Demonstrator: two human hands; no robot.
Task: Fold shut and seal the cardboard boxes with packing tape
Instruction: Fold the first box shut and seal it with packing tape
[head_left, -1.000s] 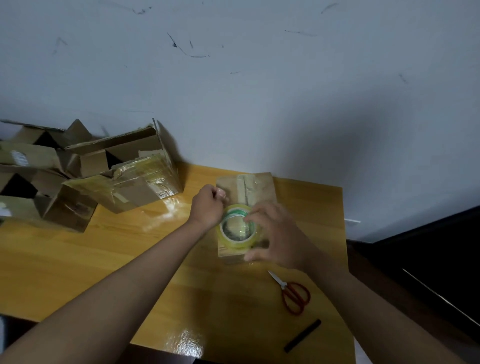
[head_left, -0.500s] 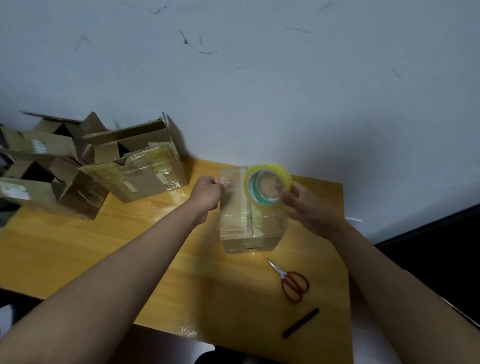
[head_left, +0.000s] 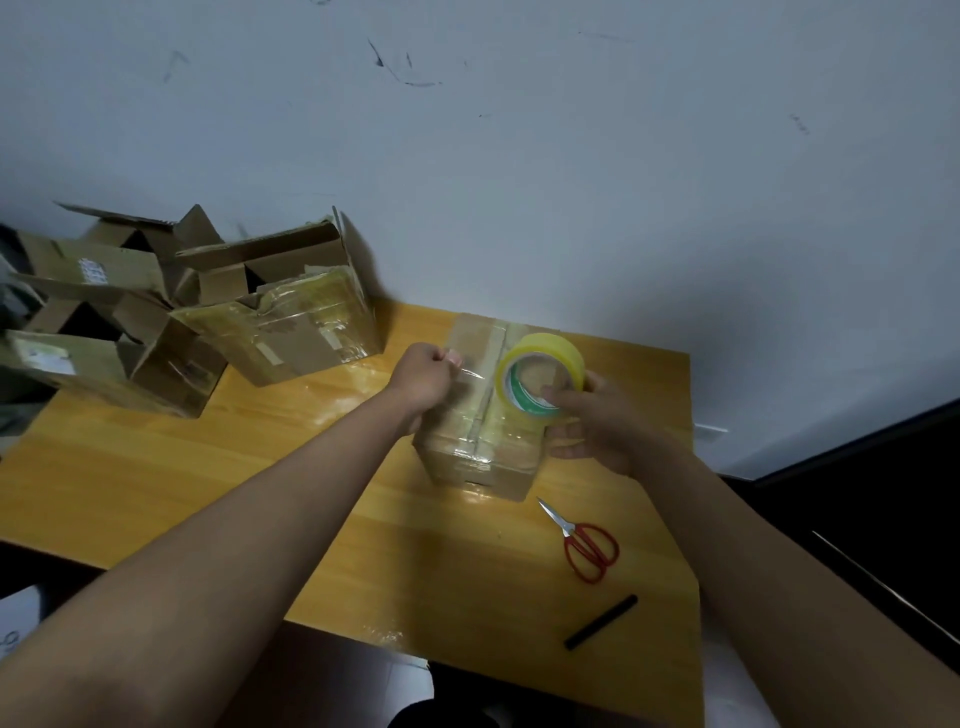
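Left hand (head_left: 422, 375): clenched, pinching the free end of a clear tape strip (head_left: 475, 375) drawn from the roll.
Right hand (head_left: 592, 421): grasping the tape roll (head_left: 540, 375), fingers hooked into its core; roll yellow-tinted with a green inner ring, held on edge above the box, just right of the left hand.
Cardboard box (head_left: 480, 447): closed, flaps down, clear tape along its top seam; stands on the surface directly beneath both hands.
Surface (head_left: 208, 467): glossy yellow wood.
Scissors (head_left: 584, 543): red handles, blades together, lying flat on the surface nearer the person than the right hand, just beside the box's near corner.
Black stick-shaped item (head_left: 601, 622): lying nearer still than the scissors; kind cannot be told.
Other cardboard boxes (head_left: 280, 317): heaped well to the left of the left hand, several with flaps open, one wrapped in shiny tape.
Wall (head_left: 519, 156): pale, scuffed, beyond both hands.
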